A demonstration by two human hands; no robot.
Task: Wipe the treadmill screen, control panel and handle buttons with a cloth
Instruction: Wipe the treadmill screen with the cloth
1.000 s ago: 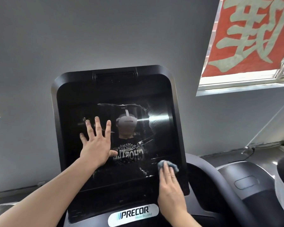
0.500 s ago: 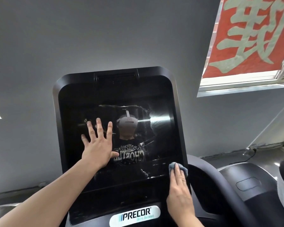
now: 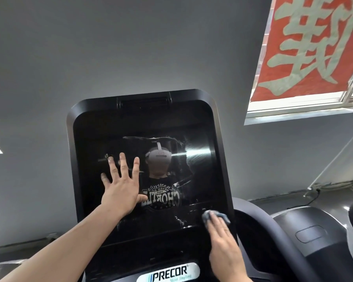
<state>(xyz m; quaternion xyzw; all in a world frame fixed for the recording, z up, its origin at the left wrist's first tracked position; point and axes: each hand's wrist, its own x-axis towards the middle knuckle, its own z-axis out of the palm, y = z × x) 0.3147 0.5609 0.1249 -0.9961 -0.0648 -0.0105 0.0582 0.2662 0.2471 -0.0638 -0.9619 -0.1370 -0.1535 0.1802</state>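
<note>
The treadmill's black glossy screen (image 3: pixel 196 176) fills the middle of the view, smeared with streaks and reflecting a person. My left hand (image 3: pixel 121 187) lies flat on its left half, fingers spread, holding nothing. My right hand (image 3: pixel 224 247) presses a small grey-blue cloth (image 3: pixel 215 216) against the screen's lower right corner; only the cloth's top edge shows past my fingertips. A white PRECOR badge (image 3: pixel 168 272) sits below the screen. The control panel and handle buttons are out of view.
A dark curved treadmill handle (image 3: pixel 273 237) rises right of the screen. Another grey machine (image 3: pixel 314 241) stands at the far right. Behind is a grey wall, with a window and red banner (image 3: pixel 314 47) at the upper right.
My right hand slid the cloth right along the screen's bottom, then slightly back left. My left hand stayed flat in place.
</note>
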